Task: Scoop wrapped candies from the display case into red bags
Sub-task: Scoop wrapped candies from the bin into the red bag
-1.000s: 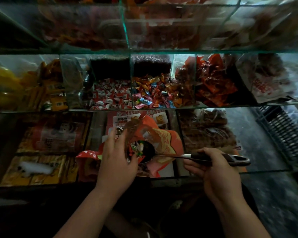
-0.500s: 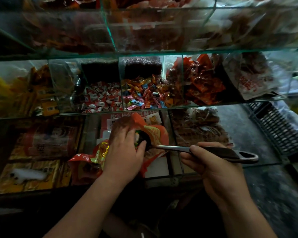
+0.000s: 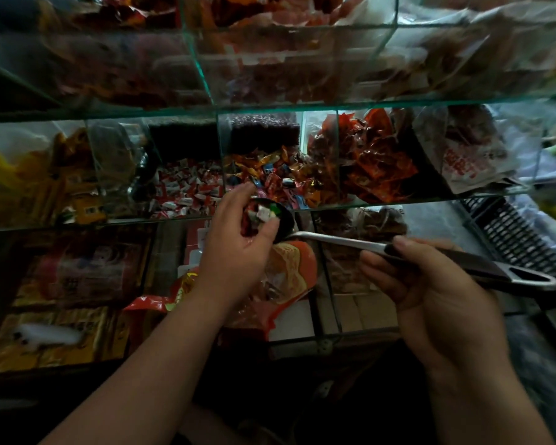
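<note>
My right hand (image 3: 437,300) gripped the ladle (image 3: 341,240); my left hand (image 3: 235,252) cupped the wrapped candies (image 3: 263,214) in its bowl. The red bag (image 3: 294,264) lay beneath that hand — a sagging mouth could spill them.

Smooth metal shaft of the scoop (image 3: 344,240) gleaming just past the fingers of the right hand (image 3: 437,303), its matt dark grip lying under them, glossy crinkled red bag (image 3: 297,268) shining below the fingers of the left hand (image 3: 235,252), shiny-wrapped candies (image 3: 264,214) glinting at their tips, glass display case (image 3: 270,105) reflecting beyond.
</note>
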Available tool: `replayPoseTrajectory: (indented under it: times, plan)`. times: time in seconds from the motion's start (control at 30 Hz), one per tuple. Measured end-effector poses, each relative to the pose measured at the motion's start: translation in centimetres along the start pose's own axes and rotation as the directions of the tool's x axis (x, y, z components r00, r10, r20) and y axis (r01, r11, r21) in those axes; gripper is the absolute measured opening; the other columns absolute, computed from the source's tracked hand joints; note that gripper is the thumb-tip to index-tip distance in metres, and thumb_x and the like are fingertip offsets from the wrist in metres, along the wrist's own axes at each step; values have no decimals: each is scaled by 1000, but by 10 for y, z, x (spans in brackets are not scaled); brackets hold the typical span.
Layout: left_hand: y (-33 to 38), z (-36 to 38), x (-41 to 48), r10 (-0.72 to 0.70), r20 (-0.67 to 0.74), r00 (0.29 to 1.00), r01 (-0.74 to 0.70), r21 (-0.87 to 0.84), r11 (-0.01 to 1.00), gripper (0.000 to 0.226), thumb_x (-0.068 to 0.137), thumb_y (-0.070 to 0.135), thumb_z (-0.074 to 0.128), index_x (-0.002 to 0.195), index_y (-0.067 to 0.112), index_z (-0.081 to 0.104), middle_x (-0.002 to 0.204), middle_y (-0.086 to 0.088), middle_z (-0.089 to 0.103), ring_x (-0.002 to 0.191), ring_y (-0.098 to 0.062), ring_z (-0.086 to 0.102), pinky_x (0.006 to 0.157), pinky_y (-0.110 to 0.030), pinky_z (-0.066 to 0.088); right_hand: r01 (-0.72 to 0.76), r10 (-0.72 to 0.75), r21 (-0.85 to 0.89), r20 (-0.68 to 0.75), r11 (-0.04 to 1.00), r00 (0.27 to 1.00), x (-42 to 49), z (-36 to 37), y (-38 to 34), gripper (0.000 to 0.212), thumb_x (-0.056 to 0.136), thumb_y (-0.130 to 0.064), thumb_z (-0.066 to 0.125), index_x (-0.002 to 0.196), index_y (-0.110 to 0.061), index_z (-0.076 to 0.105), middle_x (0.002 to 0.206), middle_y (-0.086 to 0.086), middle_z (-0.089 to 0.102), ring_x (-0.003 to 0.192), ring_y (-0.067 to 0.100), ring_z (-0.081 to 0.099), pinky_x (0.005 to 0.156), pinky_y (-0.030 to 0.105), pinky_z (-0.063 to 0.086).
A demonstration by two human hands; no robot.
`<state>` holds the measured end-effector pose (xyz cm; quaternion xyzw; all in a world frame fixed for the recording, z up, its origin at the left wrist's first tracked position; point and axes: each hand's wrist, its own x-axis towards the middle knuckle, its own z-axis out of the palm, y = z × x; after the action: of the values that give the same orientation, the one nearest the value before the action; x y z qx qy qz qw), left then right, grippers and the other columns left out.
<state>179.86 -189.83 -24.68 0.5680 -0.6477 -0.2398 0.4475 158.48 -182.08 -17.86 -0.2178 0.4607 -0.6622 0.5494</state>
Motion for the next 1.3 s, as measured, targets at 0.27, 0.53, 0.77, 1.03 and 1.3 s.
replayPoseTrajectory:
  times: [0.27, 0.53, 0.77, 1.03, 1.3]
  plan:
    - [-13, -11, 9, -100, -97, 990, 93, -73, 993, 54, 93, 51, 59, 144, 41, 45, 144, 23, 40, 136, 2, 37, 113, -35, 38, 207, -208, 15, 82, 978, 975, 38, 35, 6, 6, 92, -15, 68, 93, -15, 62, 81, 3, 79, 89, 30, 79, 75, 34, 64]
    - [-35, -16, -2, -111, -41, 993, 113, 49, 992, 53, 93, 42, 67, 143, 34, 51, 155, 18, 31, 135, 10, 25, 104, -15, 23, 822, -313, -558, 766, 112, 562, 82, 44, 54, 23, 91, -20, 62, 111, -9, 64, 116, 7, 63, 103, 21, 65, 88, 39, 56]
    - [-33, -13, -6, -129, -20, 991, 130, 66, 989, 55, 94, 38, 68, 146, 31, 51, 157, 17, 30, 138, 6, 25, 97, -2, 18, 763, -543, -477, 537, 436, 646, 34, 38, 41, 12, 92, 1, 70, 102, -6, 71, 103, 9, 73, 95, 19, 75, 81, 40, 62]
    - [-20, -17, -16, -164, 43, 985, 163, 34, 986, 66, 95, 38, 67, 154, 36, 37, 165, 14, 22, 151, -8, 20, 111, -27, 23, 437, -394, -111, 282, 893, 875, -18, 12, 3, 22, 84, 1, 55, 84, -13, 71, 87, 16, 77, 78, 44, 77, 74, 45, 64]
    - [-38, -34, -83, -174, -125, 977, 200, 239, 950, 64, 86, 36, 77, 137, 36, 39, 154, 14, 34, 145, -11, 32, 114, -37, 33, 360, -192, -369, 419, 857, 887, -14, -18, -1, 22, 70, -30, 81, 84, -14, 73, 90, 20, 76, 80, 40, 78, 76, 49, 64]
